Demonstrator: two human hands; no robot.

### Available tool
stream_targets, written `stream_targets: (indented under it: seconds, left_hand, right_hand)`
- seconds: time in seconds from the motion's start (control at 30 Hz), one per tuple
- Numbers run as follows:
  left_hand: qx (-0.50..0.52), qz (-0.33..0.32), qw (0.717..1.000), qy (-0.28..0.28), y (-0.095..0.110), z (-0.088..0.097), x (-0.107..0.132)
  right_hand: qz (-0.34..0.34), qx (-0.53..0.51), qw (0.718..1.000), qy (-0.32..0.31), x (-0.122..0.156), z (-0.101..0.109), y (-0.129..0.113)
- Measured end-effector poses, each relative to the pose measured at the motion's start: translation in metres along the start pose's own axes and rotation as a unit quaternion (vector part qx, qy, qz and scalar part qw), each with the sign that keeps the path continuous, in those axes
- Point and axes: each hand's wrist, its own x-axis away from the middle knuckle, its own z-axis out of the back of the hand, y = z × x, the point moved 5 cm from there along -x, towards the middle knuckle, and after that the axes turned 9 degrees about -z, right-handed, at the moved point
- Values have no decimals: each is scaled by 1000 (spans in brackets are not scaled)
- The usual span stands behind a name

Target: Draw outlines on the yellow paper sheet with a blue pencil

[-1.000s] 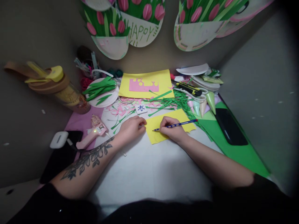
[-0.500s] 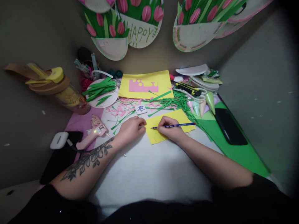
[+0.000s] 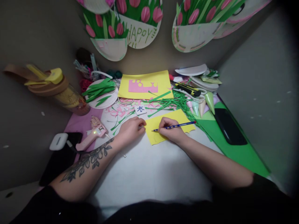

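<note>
My right hand (image 3: 172,129) grips a dark blue pencil (image 3: 182,124) with a red end. The pencil slants left, its tip on a piece of yellow paper (image 3: 154,122) whose lower right edge has scalloped cut-outs. Faint curved pencil lines show on the paper below the tip, partly covered by the hand. At the paper's left edge, my left hand (image 3: 131,130) is closed, thumb and fingertips curled together on that edge. Just behind it lies a small white tile (image 3: 140,109) with a blue mark.
Green paper strips (image 3: 176,99) and pink scraps lie behind the paper. A pink glue gun (image 3: 92,137) with its cord is by my left forearm; a tumbler (image 3: 67,96) stands farther left. Box cutters (image 3: 188,89), scissors and a black phone (image 3: 230,126) lie to the right.
The pencil tip has shifted slightly right and down on the yellow paper, and the pencil's tilt is a little steeper. My left hand stays at the paper's edge.
</note>
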Motion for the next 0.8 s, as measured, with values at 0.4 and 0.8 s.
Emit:
stream_targets:
  seconds: [0.4, 0.8]
  left_hand:
    - [5, 8, 1000, 1, 0, 0, 0]
    - [1, 11, 1000, -4, 0, 0, -1]
  right_hand:
    - [1, -7, 1000, -19, 0, -1, 4]
    - [8, 5, 999, -31, 1, -2, 5]
